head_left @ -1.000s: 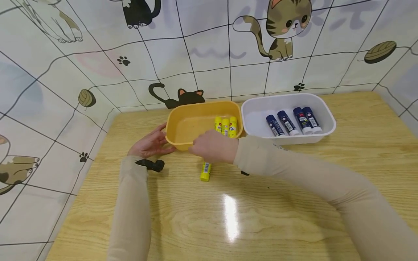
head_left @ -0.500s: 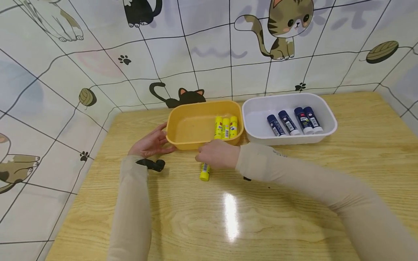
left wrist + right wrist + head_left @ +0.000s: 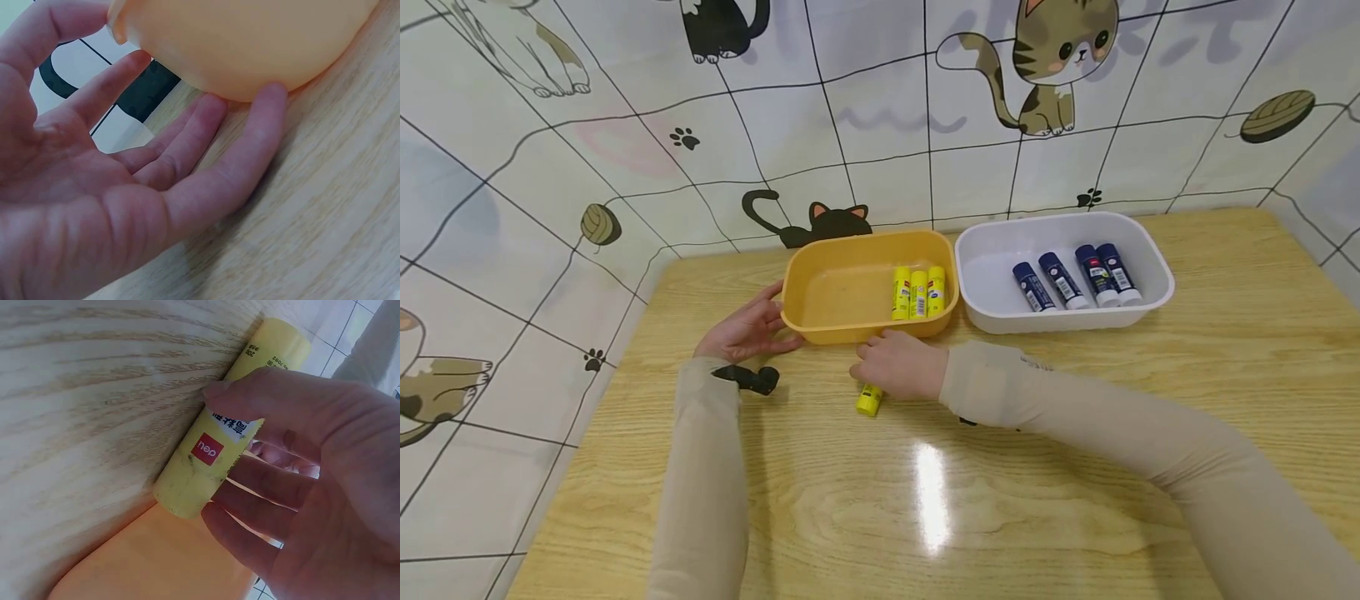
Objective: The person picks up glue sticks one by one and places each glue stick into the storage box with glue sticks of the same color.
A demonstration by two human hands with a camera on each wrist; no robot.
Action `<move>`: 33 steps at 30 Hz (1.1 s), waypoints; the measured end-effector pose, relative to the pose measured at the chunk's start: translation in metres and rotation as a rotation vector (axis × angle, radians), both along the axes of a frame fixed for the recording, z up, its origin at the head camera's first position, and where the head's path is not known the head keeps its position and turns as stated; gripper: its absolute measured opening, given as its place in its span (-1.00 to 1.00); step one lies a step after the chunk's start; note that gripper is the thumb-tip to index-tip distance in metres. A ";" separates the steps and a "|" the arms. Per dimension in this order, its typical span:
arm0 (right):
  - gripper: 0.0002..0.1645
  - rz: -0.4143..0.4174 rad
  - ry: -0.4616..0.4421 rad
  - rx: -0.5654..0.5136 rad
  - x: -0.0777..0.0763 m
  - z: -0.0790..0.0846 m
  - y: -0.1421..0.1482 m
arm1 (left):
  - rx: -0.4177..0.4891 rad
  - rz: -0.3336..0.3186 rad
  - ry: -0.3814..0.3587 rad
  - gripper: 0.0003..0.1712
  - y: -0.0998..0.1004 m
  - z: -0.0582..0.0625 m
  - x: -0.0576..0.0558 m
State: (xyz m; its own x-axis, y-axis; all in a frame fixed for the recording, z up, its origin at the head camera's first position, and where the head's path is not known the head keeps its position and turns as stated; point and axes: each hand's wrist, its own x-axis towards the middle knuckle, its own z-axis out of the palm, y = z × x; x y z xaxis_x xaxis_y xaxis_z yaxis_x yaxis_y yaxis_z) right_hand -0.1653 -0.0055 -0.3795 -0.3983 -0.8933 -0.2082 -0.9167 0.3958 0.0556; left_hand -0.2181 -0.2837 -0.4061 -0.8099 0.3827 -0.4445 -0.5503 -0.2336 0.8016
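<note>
My left hand [image 3: 747, 327] touches the left end of a yellow-orange plastic bin [image 3: 820, 333]. In the left wrist view, spread fingertips [image 3: 209, 106] rest against the bin's wall [image 3: 250, 44], from its rim down to its base. My right hand [image 3: 901, 365] is just in front of the bin and pinches a yellow glue stick [image 3: 869, 400] lying on the table. Seen from the right wrist, the thumb [image 3: 234, 394] presses one side of the glue stick [image 3: 194, 472], with fingers along the other side. Three more yellow glue sticks [image 3: 918, 294] lie side by side at the bin's right end.
A white bin [image 3: 1060, 323] stands right beside the yellow-orange one and holds several dark blue glue sticks [image 3: 1063, 282]. Both bins stand near the back edge of the wood-grain table [image 3: 820, 500]. Behind them rises a wall [image 3: 880, 175] with printed cats.
My right hand has drawn back slightly from the bin toward me, covering more of the loose glue stick, whose near end has shifted a little left. My left hand stays at the bin.
</note>
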 end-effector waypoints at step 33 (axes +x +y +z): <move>-0.64 0.168 0.158 0.058 0.011 0.042 0.027 | 0.037 0.022 -0.034 -0.25 -0.003 -0.002 -0.001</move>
State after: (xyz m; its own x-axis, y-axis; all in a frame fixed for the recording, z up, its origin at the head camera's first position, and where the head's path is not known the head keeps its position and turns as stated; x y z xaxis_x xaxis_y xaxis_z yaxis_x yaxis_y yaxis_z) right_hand -0.1544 0.0214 -0.3375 -0.2766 -0.9381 -0.2084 -0.9476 0.2302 0.2215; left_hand -0.2193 -0.2863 -0.4081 -0.8031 0.3818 -0.4574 -0.5713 -0.2754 0.7732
